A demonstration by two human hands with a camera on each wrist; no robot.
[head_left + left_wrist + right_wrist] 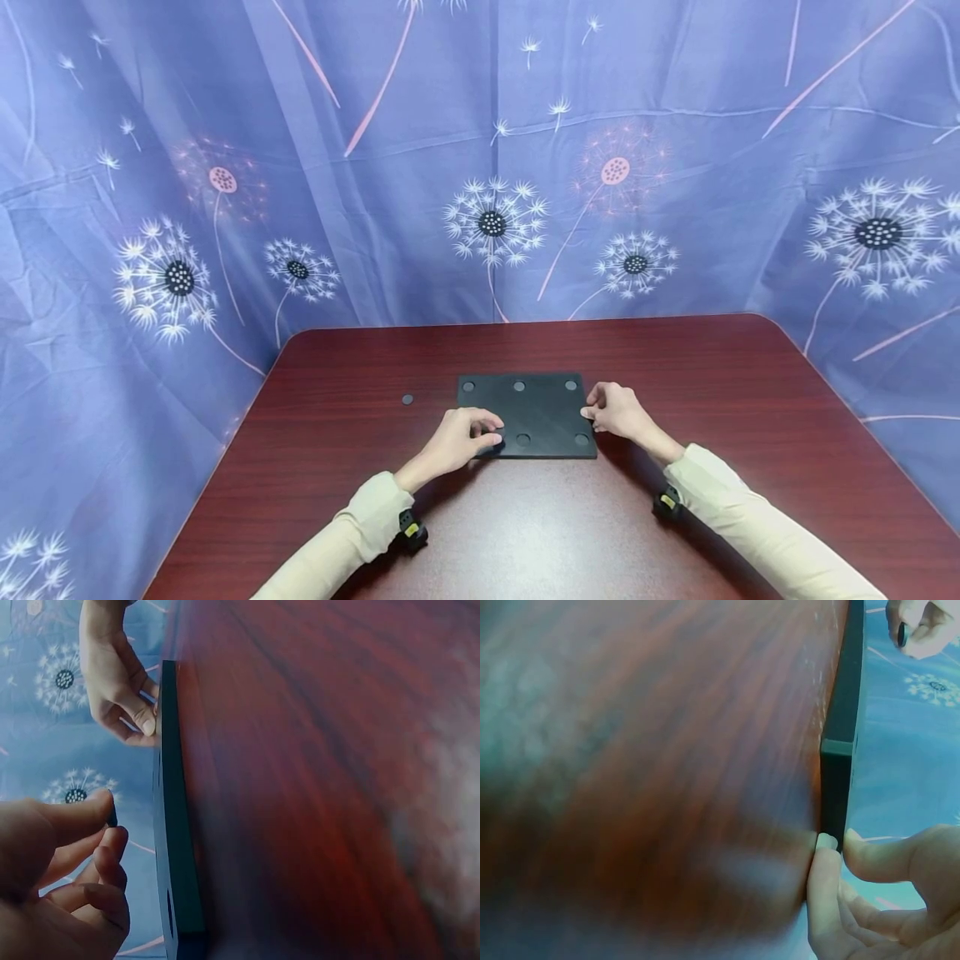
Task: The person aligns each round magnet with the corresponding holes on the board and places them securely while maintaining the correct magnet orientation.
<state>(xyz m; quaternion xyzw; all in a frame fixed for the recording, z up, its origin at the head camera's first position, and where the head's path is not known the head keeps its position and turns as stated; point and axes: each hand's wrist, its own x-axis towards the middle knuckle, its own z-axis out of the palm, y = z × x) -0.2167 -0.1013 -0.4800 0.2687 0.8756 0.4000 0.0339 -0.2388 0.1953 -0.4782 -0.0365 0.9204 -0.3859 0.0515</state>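
Observation:
A flat black rectangular board (551,417) lies on the table, with several round spots along its far and near edges. Whether each spot is a hollow or a filled one I cannot tell. Between thumb and fingertip my left hand (459,437) pinches a small dark disc (112,810), held just above the board's near left corner. My right hand (617,412) grips the board's right edge, thumb at the top face and fingers against the side, as the right wrist view shows at the board's end (835,791).
Another small dark disc (407,399) lies on the reddish-brown wooden table (360,367), left of the board. A blue curtain with dandelion prints (405,208) hangs behind the table and along both sides. Each wrist carries a small black device (411,530).

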